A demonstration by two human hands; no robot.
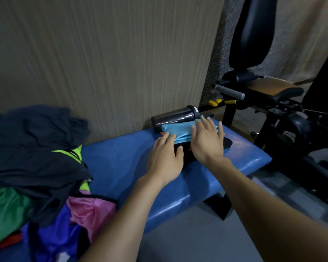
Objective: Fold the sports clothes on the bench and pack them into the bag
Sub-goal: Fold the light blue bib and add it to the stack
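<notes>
Nearest to you, at the lower left, a loose heap of sports clothes [51,214] covers the near end of the blue padded bench [121,159]: purple, pink, green and red pieces lie below, with a dark navy garment [34,140] spread over the top and a strip of neon yellow-green showing beneath it. The bag cannot be made out among these items.

Your two bare forearms reach forward from the lower edge across the bench. Your left hand [164,157] lies palm down with fingers straight and slightly spread; the fingertips touch the near left edge of a folded light-blue garment [175,131], and the thumb rests on a black garment [186,151] directly under it. Your right hand [206,137] lies flat on the right part of the light-blue garment, fingers extended and a little apart, pressing rather than gripping. A small orange edge shows between the blue and black layers.

Just behind the folded stack, touching or nearly touching it, a dark translucent bottle [175,117] lies on its side against the wood-grain wall panel [102,63]. Farther right stands a black exercise machine [263,91] with a padded seat and grey grip.
</notes>
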